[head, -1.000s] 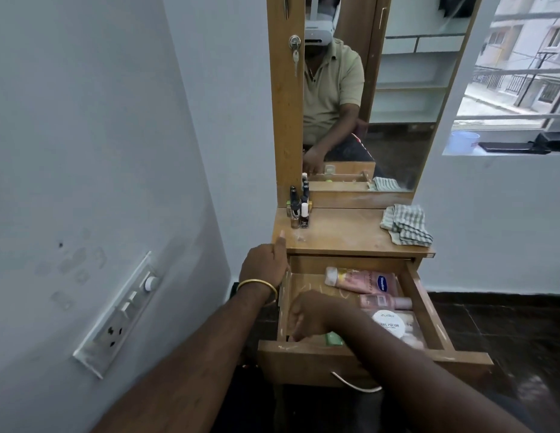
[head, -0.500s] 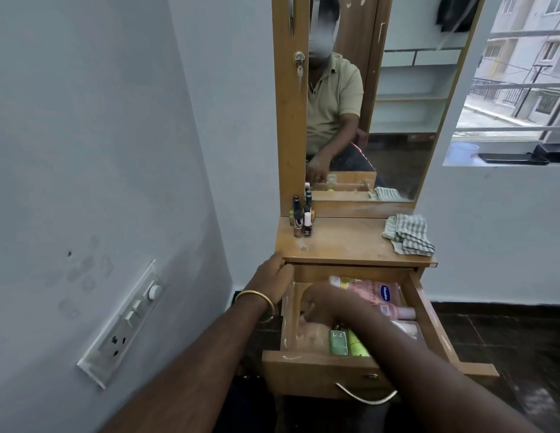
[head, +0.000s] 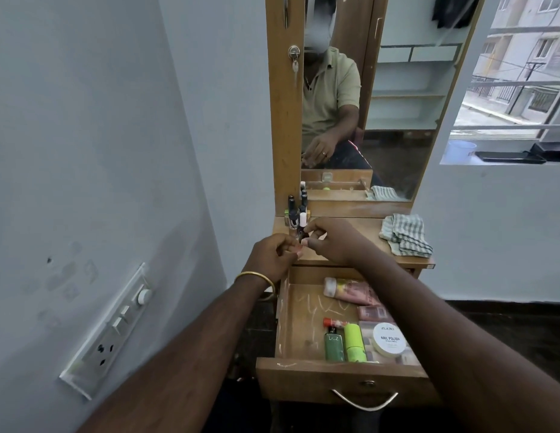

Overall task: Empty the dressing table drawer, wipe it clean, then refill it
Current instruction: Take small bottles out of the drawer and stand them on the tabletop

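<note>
At frame centre, the right hand [head: 335, 242] pinches a small dark nail-polish bottle [head: 303, 237] upright above the wooden tabletop [head: 350, 242]. The left hand [head: 272, 254] curls beside it; its grasp is unclear. Below, the open wooden drawer [head: 341, 379] holds a green bottle [head: 334, 343] lying lengthwise, cap pointing toward the mirror.

Head camera looks down (and forward) over the drawer [head: 344, 376].

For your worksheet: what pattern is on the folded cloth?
Grey-and-white checked cloth, head view.
</note>
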`<action>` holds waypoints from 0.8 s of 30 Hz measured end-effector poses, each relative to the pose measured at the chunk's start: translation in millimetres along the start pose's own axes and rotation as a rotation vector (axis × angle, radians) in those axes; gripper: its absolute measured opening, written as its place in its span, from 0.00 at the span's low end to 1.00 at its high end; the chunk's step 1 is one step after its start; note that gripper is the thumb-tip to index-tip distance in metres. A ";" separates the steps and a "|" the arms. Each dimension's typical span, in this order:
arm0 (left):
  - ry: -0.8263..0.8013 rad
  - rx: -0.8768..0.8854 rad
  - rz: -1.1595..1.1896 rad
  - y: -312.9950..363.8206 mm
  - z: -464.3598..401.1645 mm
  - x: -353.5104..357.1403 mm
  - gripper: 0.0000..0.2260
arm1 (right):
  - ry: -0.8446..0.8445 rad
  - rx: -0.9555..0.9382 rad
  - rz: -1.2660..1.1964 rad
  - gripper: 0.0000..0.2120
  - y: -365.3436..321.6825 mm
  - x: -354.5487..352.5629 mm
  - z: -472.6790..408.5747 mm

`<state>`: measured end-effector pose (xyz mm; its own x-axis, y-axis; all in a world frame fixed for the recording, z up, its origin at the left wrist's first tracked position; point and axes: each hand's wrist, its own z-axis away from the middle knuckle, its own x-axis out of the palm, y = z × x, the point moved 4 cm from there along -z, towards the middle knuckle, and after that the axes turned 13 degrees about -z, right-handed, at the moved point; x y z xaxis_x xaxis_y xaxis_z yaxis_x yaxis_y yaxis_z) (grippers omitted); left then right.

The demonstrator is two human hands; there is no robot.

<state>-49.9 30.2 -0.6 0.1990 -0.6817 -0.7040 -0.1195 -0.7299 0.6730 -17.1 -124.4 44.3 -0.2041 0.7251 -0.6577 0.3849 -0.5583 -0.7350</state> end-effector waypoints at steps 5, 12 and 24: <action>0.035 -0.054 0.028 -9.0 -8.6 3.1 0.07 | -0.198 0.260 0.145 0.09 52.2 23.1 17.3; 0.036 -0.101 0.000 -14.8 -24.1 13.6 0.09 | -0.526 0.447 0.522 0.14 108.9 59.7 44.7; 0.054 -0.152 -0.023 -25.7 -57.0 25.7 0.11 | -0.497 0.435 0.565 0.14 128.1 70.2 41.2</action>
<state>13.7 34.2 -23.1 0.2521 -0.6587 -0.7089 0.0329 -0.7263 0.6866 -19.2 -161.6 -102.7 -0.4950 0.0894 -0.8643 0.1900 -0.9595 -0.2081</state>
